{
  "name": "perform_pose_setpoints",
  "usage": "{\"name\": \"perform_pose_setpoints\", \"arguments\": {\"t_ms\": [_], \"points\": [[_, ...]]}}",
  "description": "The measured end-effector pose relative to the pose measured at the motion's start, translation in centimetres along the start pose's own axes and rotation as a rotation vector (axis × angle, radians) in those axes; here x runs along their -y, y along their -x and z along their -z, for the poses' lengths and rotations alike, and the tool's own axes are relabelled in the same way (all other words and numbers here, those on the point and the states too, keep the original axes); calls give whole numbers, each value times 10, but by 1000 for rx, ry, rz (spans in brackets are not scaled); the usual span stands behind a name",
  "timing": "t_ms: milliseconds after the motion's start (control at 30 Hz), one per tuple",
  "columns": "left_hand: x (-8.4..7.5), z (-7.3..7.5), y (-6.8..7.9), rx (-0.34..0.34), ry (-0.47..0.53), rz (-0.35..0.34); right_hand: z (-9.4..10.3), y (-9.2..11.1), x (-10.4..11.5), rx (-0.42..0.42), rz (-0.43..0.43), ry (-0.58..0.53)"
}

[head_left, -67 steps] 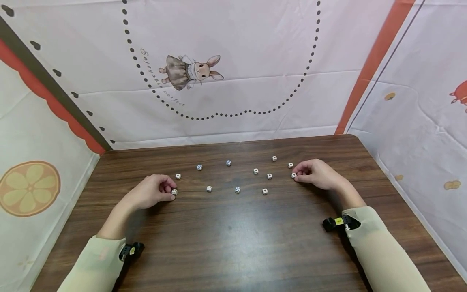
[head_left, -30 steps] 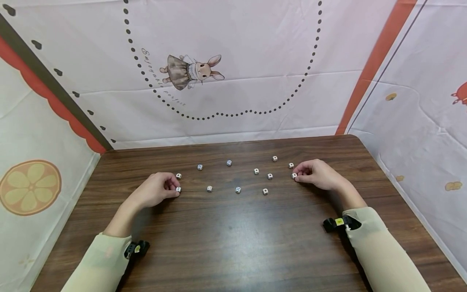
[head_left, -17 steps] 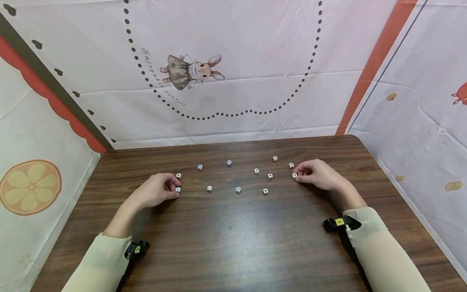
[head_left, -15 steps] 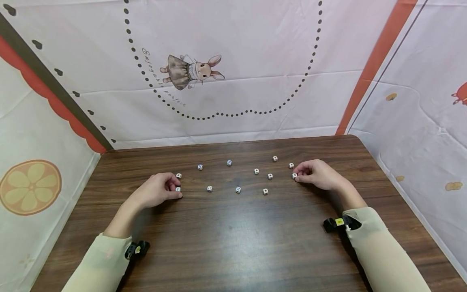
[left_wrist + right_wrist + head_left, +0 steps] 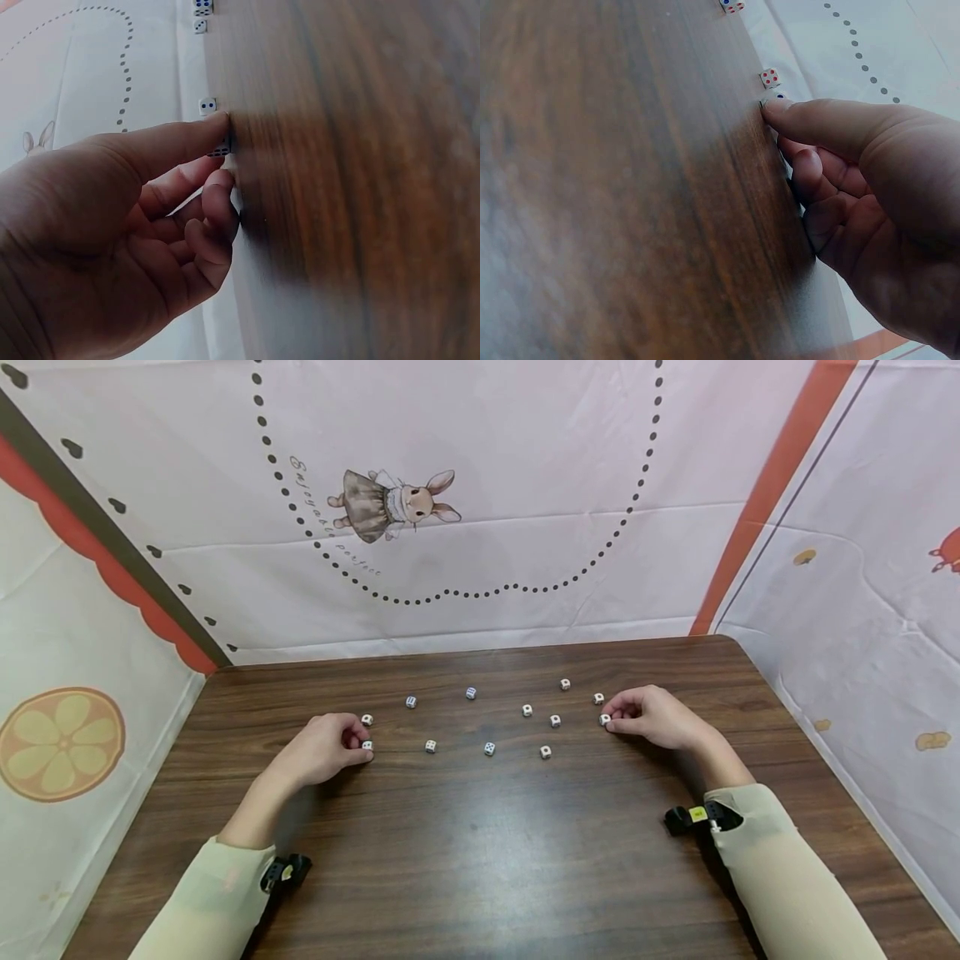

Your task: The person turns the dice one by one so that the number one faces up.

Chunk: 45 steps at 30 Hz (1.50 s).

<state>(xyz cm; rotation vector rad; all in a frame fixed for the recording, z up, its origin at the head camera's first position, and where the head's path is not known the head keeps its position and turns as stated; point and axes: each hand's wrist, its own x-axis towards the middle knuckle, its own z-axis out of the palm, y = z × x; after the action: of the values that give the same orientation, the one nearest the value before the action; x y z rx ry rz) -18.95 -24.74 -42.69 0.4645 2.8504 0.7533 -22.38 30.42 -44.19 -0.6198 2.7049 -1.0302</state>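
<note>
My left hand [image 5: 326, 750] pinches a small white die [image 5: 367, 746] between thumb and fingers at the left of the dark wooden table. In the left wrist view the thumb [image 5: 180, 142] covers most of that die, and a strip of its pips shows below the tip. Another die [image 5: 367, 720] sits just beyond these fingers. At the right, my right hand [image 5: 651, 718] holds a white die [image 5: 605, 720] at its fingertips, one dark pip on top. A further die [image 5: 598, 699] lies right behind it. The right wrist view shows the thumb [image 5: 817, 120] largely hiding the held die.
Several dice stand spread between the hands, among them a blue-pipped die [image 5: 471, 693], a die [image 5: 490, 749] at the front and a die [image 5: 545, 752] to its right. The table [image 5: 480, 860] meets a printed cloth [image 5: 510, 552] at its back edge.
My left hand has shifted slightly right with its die, whose upper face now looks different. Its thumb tip moved out a little, then drew back. The right hand stays in place.
</note>
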Motion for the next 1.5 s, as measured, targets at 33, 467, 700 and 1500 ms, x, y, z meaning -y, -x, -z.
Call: {"name": "perform_pose_setpoints", "arguments": {"t_ms": [33, 467, 700, 1500], "points": [[0, 0, 0, -1, 5, -8, 0, 0, 0, 0, -2, 0], [-1, -1, 0, -13, 51, -66, -1, 0, 0, 0, -9, -8], [-3, 0, -1, -6, 83, -64, -1, 0, 0, -3, -14, -11], [9, 4, 3, 73, 128, -53, -1, 0, -3, 1, -8, -11]]}}
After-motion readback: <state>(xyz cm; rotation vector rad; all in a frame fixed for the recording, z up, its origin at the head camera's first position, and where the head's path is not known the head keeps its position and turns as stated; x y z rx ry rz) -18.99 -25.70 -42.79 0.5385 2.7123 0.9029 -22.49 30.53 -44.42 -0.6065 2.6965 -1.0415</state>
